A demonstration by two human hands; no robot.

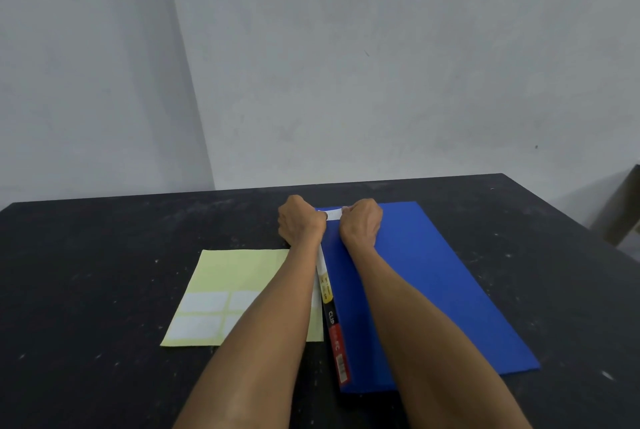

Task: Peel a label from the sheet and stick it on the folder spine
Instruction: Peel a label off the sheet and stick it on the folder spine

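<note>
Fingers first: both hands are curled tight at the far end of the folder, and the white label [333,214] stretches between them. The left hand [300,221] has its fingers closed on the label's left end, the right hand [361,221] pinches the right end, knuckles toward the camera, so the fingertips themselves are hidden. The label's long axis runs left to right, hand to hand, and that's the crux, because the spine [331,311] runs the other way, from near to far, straight out under the left wrist. So the label lies crosswise over the spine's far end, with part of it over the blue folder [433,283] cover. Whether it already touches the surface I can't tell from here.

My read: it gets pressed down across the spine, or turned to lie along it. The left hand sits right over the spine, so it's better placed to anchor; the right sits over the cover.

Out to the left, the yellow sheet [225,273] lies flat on the dark worktop [86,273], just beside the spine, white labels showing on its near half.
</note>
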